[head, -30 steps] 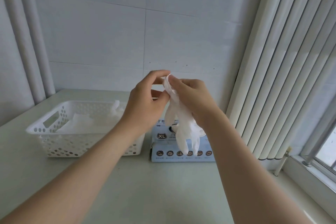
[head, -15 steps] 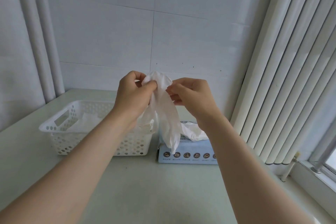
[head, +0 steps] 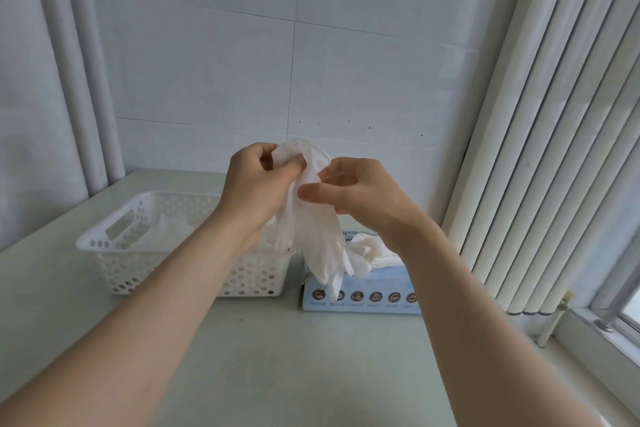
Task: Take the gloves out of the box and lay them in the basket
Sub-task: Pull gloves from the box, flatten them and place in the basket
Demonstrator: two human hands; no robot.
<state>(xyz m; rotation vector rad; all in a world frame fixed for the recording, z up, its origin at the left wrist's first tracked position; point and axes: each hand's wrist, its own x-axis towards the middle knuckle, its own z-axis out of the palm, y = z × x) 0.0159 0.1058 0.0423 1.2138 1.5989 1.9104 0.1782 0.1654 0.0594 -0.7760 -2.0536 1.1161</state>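
White wall tiles and pale blinds [head: 554, 149] frame a light table [head: 277, 357], where a white basket [head: 104, 243] stands just left of a blue box [head: 381, 284]. Whether the two touch cannot be told. Laid gloves [head: 166, 229] already rest in the basket.

Both hands hold one glove [head: 311, 229] in the air above the gap between basket and box. The left hand [head: 256, 191] grips the bunched cuff between thumb and curled fingers. The right hand [head: 360, 194] pinches the glove a little lower, thumb in front and fingers behind. The glove's fingers hang limp, and their tips dangle in front of the box.

Several things could go wrong from here. The thin film probably clings to itself, so the glove may land crumpled rather than flat if the hands let go before it is spread. The dangling tips hang close to the next glove [head: 377, 253], which pokes from the box top; a sideways swing to the basket could snag it and drag it out onto the table. The perforated basket looks light, so a hand brushing its near wall could push it along the table. Letting go with one hand too early would leave the glove twisting from a single pinch and falling across the rim.
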